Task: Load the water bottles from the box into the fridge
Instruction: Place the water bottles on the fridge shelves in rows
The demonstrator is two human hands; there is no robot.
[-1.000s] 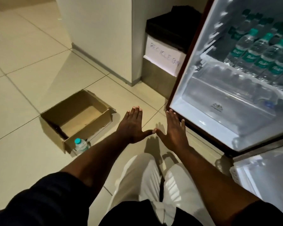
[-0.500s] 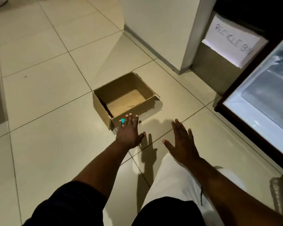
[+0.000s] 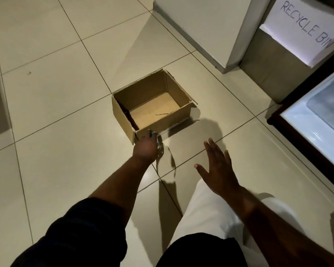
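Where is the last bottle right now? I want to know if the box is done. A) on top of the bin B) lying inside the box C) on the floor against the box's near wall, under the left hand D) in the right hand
C: the bottle, its green cap showing, stands outside the empty box under the left hand; the right hand is open and empty.

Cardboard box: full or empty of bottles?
Empty: the cardboard box shows bare bottom; the one bottle stands outside it.

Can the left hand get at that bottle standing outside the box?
Probably yes: the left hand is already down on the bottle beside the cardboard box, with nothing in between.
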